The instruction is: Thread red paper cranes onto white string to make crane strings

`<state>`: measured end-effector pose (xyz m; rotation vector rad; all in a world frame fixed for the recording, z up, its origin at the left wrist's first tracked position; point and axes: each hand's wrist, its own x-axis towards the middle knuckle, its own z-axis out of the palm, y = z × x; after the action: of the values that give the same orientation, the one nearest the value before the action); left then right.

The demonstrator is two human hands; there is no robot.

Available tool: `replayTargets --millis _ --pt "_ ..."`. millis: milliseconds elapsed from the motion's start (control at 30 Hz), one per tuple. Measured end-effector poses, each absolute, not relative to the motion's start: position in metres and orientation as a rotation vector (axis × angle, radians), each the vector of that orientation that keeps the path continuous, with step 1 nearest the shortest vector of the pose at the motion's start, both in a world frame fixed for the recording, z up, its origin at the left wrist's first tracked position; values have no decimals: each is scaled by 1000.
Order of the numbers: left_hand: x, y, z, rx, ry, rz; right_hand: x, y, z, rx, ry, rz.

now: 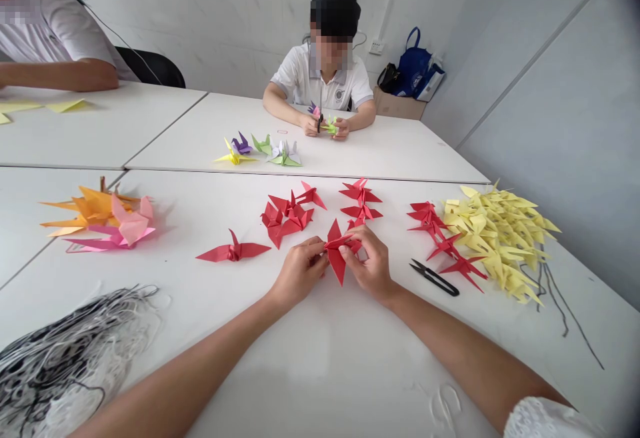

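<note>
Between my hands is a red paper crane point(338, 258), its wings spread. My left hand point(302, 270) pinches its left side, fingers closed. My right hand point(369, 261) grips the other side with thumb and fingers. A single red crane point(233, 251) lies to the left of my left hand. Beyond my hands sit a cluster of red cranes point(287, 217) and a pair of red cranes point(361, 199). Black thread snips point(434, 278) rest to the right of my right hand, beside a row of red cranes point(445, 243).
Yellow cranes point(495, 238) pile up at the right with dark cords point(563, 305). Orange cranes point(95, 208) and pink cranes point(131, 221) stand at left, above a string bundle point(75, 351). Across the table a person point(327, 71) holds scissors and a green crane point(330, 126).
</note>
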<state>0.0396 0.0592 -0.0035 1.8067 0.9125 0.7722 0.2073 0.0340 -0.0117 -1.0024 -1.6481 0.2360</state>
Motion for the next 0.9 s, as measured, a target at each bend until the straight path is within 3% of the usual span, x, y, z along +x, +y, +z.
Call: replayTargets --millis 900 --pt "38 60 -7 1911 910 753 212 35 -16 -1131 -1510 420"
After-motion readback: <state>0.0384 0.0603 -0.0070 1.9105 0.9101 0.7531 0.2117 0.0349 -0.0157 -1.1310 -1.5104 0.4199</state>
